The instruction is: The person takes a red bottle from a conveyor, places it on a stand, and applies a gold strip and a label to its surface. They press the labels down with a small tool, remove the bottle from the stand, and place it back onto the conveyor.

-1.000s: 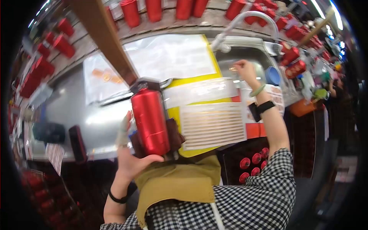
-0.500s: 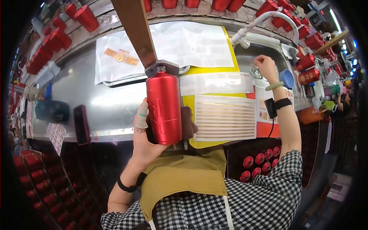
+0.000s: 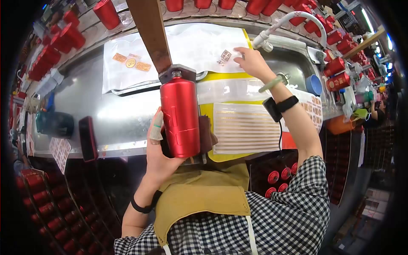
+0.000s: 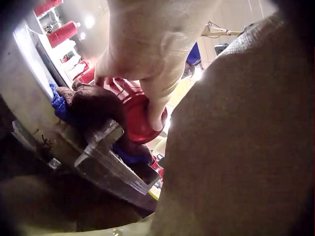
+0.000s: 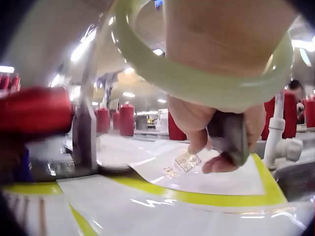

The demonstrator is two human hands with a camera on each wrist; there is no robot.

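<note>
left hand (image 3: 160, 158) grasped glossy red cylindrical bottle (image 3: 181, 121) at grey metal bracket (image 3: 189, 73), right hand (image 3: 256, 64) sat unclenched, just beside small square decal (image 3: 225, 55) on glossy white sheet (image 3: 197, 44), brown wooden beam (image 3: 149, 29) partly screened sheet

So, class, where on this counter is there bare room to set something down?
In the head view, mostly bare steel lies between the phone and the red bottle, below the white sheet. Right of the bottle is crowded: striped sheet, yellow mat, then blue cup and red containers by the sink.
</note>
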